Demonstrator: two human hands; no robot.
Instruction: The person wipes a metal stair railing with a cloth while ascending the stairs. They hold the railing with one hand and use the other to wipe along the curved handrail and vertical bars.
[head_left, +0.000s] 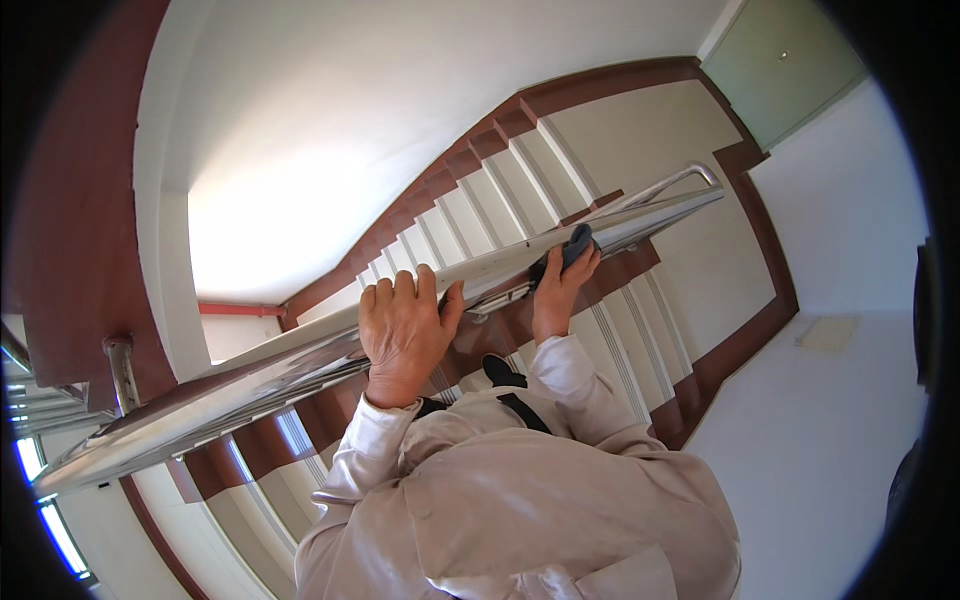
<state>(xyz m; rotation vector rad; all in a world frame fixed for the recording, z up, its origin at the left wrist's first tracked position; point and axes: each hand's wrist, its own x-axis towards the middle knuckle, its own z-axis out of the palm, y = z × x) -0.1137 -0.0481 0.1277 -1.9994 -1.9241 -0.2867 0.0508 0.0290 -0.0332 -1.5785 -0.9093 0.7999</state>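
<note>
A polished metal stair handrail (300, 367) runs slantwise across the view, from lower left to upper right. My left hand (405, 330) rests over the rail, fingers curled across its top and thumb spread to the right; no separate object shows in it. Farther right, my right hand (564, 286) grips a dark grey cloth (577, 244) against the side of the rail. Part of the cloth is hidden behind my fingers. Just past the cloth, the rail reaches its bent tubular end (705, 174).
Pale steps with dark red edges descend beyond the rail (480, 214), and more steps (637, 337) lie on my side. My shoe (501, 371) is on the stairs. A landing (712, 262), a white wall (787, 427) and a green door (780, 67) are at the right.
</note>
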